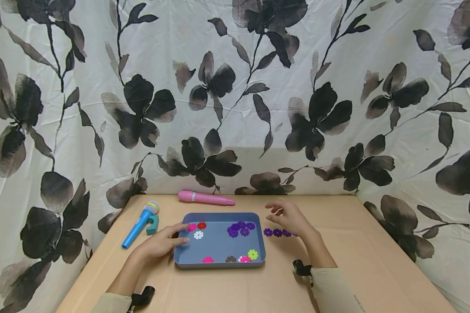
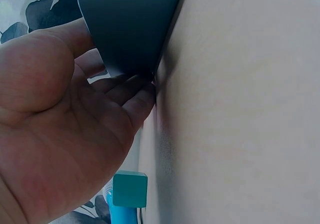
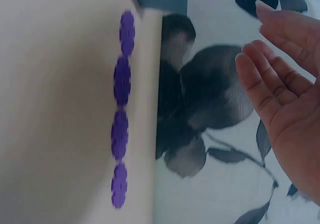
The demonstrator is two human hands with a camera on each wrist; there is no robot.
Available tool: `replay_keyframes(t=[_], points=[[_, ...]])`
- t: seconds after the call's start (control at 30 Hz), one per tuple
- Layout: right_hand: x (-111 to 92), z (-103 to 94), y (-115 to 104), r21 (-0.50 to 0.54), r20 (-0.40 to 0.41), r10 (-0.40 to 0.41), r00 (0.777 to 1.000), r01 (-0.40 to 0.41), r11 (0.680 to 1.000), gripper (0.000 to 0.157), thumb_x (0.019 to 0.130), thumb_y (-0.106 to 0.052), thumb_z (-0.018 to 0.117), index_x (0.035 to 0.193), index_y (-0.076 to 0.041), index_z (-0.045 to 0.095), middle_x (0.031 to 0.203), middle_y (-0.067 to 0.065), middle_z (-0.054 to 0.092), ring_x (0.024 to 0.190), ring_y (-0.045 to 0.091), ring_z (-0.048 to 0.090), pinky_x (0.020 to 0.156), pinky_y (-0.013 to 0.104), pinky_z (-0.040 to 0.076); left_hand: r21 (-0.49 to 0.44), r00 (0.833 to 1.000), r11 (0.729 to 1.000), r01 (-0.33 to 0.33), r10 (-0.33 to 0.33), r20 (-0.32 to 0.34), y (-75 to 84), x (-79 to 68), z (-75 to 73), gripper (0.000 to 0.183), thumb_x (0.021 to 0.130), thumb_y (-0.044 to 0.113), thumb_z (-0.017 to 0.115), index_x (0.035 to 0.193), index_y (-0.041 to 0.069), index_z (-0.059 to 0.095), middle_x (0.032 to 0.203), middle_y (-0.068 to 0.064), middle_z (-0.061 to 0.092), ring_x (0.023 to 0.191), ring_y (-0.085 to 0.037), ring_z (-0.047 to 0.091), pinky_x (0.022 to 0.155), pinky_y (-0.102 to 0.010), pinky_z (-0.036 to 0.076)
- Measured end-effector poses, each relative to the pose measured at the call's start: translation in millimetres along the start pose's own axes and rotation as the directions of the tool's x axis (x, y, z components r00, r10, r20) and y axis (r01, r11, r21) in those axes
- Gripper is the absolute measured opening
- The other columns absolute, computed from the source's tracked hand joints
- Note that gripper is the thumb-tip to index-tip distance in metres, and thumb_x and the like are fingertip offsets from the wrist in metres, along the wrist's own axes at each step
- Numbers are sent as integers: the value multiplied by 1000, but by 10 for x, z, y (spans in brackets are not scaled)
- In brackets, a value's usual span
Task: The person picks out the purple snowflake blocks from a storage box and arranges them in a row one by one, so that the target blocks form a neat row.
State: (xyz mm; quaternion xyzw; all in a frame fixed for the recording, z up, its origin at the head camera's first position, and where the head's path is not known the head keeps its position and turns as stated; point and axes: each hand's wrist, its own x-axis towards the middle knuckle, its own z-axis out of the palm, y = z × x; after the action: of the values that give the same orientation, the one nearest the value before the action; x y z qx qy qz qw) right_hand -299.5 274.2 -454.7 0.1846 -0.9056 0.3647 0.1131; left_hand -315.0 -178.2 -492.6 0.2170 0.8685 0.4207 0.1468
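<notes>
L hand (image 1: 158, 242) grips tray (image 1: 217, 247), lower centre; R hand (image 1: 293, 218) hovers loose-fingered, prob. empty. Best handle the row's purple discs (image 1: 277, 233) singly.

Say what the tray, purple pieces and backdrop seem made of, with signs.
Tray: probably plastic, satin; smooth, evenly coloured walls. Purple pieces: likely plastic, finish unclear; thin, with matching notched edges. Backdrop: apparently printed fabric, mostly matt; it hangs in creases, though coated sheeting is possible.
</notes>
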Motion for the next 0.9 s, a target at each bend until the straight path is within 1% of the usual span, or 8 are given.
replay_keyframes(t=[0.17,0.33,0.4,0.57,0.67,0.77,0.9], points=[[55,145,-126,20,53,-50,997,49,999,28,92,-9,79,119,-13,74,117,8,72,103,26,69,87,35,61,7,1000,1000,3,-3,-4,12,1,-7,63,102,31,67,157,5,46,167,-29,29,157,-51,19,125,-69,18],[108,305,-211,45,123,-93,988,88,995,29,91,-6,80,119,-9,73,118,9,72,106,35,71,91,43,62,7,1000,1000,-4,4,-1,15,-2,-12,64,102,31,67,156,5,46,166,-29,30,157,-51,19,125,-69,19],[133,357,-228,49,155,-95,983,88,995,31,91,-5,79,121,-6,73,120,12,71,108,38,70,93,47,61,5,1000,1000,-4,4,-1,11,-9,-14,64,102,31,67,156,5,46,166,-29,30,157,-51,19,124,-69,19],[210,441,-231,-16,230,-55,972,60,998,36,91,-5,79,126,-1,70,123,19,70,109,34,69,96,49,59,-6,1000,1000,4,-4,0,-3,-29,-1,63,102,31,67,156,5,46,166,-29,30,157,-51,19,124,-69,19],[268,464,-240,-78,282,-33,959,58,995,37,92,-6,78,128,2,69,122,17,71,108,29,70,97,48,59,-17,1000,1000,17,-17,-3,-4,-33,11,63,102,31,67,156,6,47,167,-28,30,157,-50,19,125,-68,19],[333,485,-272,-144,340,-39,940,93,985,35,92,-4,77,126,2,70,121,14,73,107,25,70,98,47,59,-17,1000,1000,22,-22,-5,7,-31,9,63,102,31,67,156,6,46,167,-28,29,157,-50,19,125,-68,18],[412,500,-332,-229,415,-44,909,151,962,32,91,0,77,122,-1,73,116,12,75,102,20,68,97,44,59,-8,1000,1000,2,-2,-2,30,-21,-5,63,103,30,67,157,5,46,167,-29,29,157,-51,18,125,-69,18]])
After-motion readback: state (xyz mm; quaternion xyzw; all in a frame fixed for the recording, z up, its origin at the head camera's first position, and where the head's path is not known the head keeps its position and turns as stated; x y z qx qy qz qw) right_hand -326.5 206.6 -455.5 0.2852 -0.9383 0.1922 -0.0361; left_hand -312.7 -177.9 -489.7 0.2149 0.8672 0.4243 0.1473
